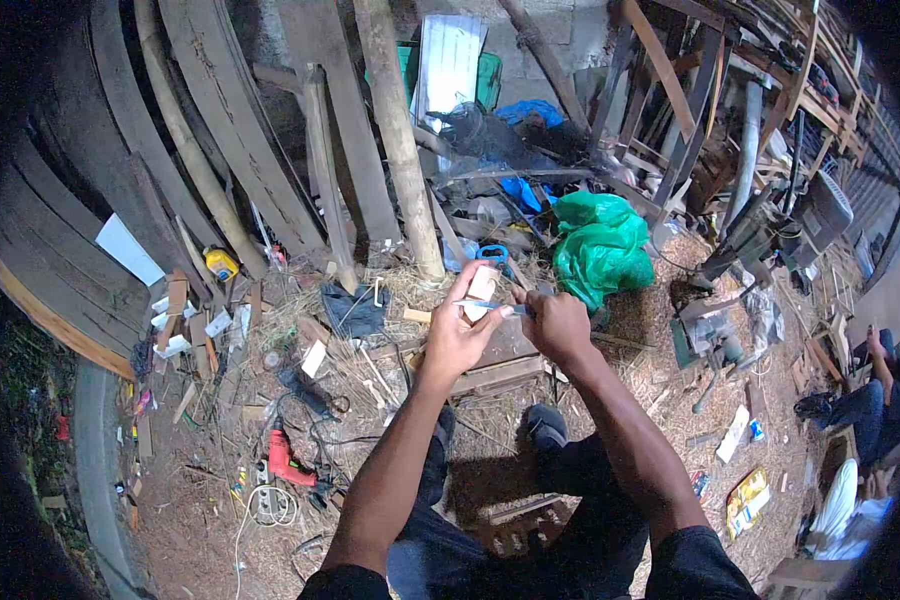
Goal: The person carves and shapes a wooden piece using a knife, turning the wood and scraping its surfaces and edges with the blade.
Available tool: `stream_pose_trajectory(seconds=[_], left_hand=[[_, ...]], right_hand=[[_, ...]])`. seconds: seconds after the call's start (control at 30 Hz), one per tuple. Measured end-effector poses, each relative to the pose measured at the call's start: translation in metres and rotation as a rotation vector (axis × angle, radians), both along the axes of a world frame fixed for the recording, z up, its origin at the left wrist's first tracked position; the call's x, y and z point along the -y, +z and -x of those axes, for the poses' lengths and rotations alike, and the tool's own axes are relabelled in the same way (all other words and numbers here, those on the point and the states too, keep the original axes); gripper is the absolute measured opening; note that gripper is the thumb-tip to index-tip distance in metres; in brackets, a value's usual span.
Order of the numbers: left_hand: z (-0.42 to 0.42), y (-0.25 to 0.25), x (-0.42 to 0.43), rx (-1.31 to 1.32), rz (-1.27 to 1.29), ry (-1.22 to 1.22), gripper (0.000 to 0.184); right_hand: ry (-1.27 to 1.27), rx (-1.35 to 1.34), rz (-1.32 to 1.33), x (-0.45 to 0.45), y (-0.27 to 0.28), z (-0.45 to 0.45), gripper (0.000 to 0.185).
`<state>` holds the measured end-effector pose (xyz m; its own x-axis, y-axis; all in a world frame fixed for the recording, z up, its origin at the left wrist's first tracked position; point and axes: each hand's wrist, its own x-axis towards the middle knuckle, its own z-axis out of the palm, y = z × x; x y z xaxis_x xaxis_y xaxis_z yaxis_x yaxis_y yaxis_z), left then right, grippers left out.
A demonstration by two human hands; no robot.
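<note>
In front of me, my left hand [455, 338] is closed around a small pale wooden block [483, 284], held up above a low wooden bench [500, 374]. My right hand [560, 325] grips the dark handle of a narrow metal-bladed tool [490, 306]. Its blade lies across the lower part of the block and points left, with my left thumb close to it. Whether the tool is a knife or a chisel I cannot tell. Fingers hide part of the block and most of the handle.
A red power drill [288, 456] lies on the ground at left, near a power strip [266, 490]. Ahead sits a green plastic bag [602, 245]. A machine [770, 235] stands at right. Planks [240, 130] lean at back left. Another person [875, 395] sits at far right.
</note>
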<state>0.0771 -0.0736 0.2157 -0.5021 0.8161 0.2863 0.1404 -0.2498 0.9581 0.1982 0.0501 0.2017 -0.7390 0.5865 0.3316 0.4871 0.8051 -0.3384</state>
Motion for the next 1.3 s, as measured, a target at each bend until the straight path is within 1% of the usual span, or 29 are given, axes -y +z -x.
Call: stream_pose_trajectory(seconds=[0.07, 0.17, 0.27, 0.37, 0.4, 0.47, 0.5, 0.53, 0.6, 0.73, 0.77, 0.83, 0.87, 0.93, 0.97, 1.0, 1.1, 1.2, 1.3], left_hand=[[-0.002, -0.002, -0.003, -0.003, -0.027, 0.025, 0.068], [-0.002, -0.008, -0.008, 0.019, -0.006, 0.068, 0.068], [-0.005, -0.01, -0.011, -0.014, -0.024, 0.146, 0.069], [-0.005, -0.011, -0.009, -0.082, 0.008, 0.206, 0.066], [-0.004, -0.013, -0.011, 0.012, -0.003, 0.171, 0.064], [-0.008, -0.011, -0.012, -0.007, -0.049, 0.215, 0.062], [-0.008, -0.011, -0.011, -0.018, -0.072, 0.238, 0.061], [-0.006, -0.01, -0.009, -0.095, 0.003, 0.275, 0.055], [-0.007, -0.006, -0.005, -0.071, 0.033, 0.294, 0.053], [-0.007, -0.007, -0.007, 0.018, -0.009, 0.336, 0.051], [-0.005, -0.008, -0.008, 0.022, -0.037, 0.302, 0.05], [0.004, -0.01, -0.01, 0.026, -0.095, 0.233, 0.049], [0.011, -0.011, -0.008, -0.118, -0.06, 0.188, 0.051], [0.007, 0.008, 0.009, 0.147, 0.048, -0.004, 0.053], [0.003, 0.016, 0.014, 0.279, 0.11, -0.11, 0.054], [0.0, 0.016, 0.012, 0.287, 0.099, -0.153, 0.054], [-0.001, 0.013, 0.014, 0.217, 0.106, -0.168, 0.053], [-0.005, 0.016, 0.013, 0.106, 0.07, -0.096, 0.052], [-0.003, 0.002, 0.004, 0.103, -0.028, -0.009, 0.05]], right_hand=[[-0.052, -0.046, -0.04, 0.0, -0.005, 0.004, 0.013], [-0.095, -0.048, -0.085, -0.002, -0.011, 0.008, 0.013], [-0.085, -0.059, -0.075, -0.004, -0.01, 0.008, 0.013], [-0.085, -0.087, -0.096, -0.012, -0.033, 0.008, 0.014], [-0.102, -0.045, -0.14, -0.003, -0.015, 0.009, 0.013], [-0.109, -0.084, -0.139, 0.003, -0.01, 0.01, 0.009], [-0.101, -0.079, -0.13, 0.004, -0.01, 0.011, 0.01], [-0.104, -0.068, -0.126, 0.005, -0.011, 0.012, 0.012], [-0.111, -0.046, -0.116, 0.01, -0.012, 0.013, 0.023], [-0.138, -0.079, -0.103, 0.013, -0.026, 0.02, 0.028], [-0.14, -0.071, -0.096, 0.011, -0.033, 0.022, 0.03], [-0.134, -0.066, -0.054, 0.009, -0.022, 0.024, 0.032], [-0.123, -0.065, -0.019, 0.005, -0.015, 0.022, 0.033], [-0.123, -0.072, 0.016, 0.002, -0.001, 0.021, 0.037], [-0.054, -0.088, -0.007, -0.004, 0.002, 0.015, 0.04], [-0.05, -0.093, -0.019, -0.008, 0.002, 0.013, 0.041], [-0.025, -0.097, -0.022, -0.01, 0.003, 0.007, 0.041], [-0.01, -0.123, -0.024, -0.006, 0.006, 0.008, 0.039], [-0.044, -0.157, -0.045, -0.002, 0.0, 0.012, 0.037]])
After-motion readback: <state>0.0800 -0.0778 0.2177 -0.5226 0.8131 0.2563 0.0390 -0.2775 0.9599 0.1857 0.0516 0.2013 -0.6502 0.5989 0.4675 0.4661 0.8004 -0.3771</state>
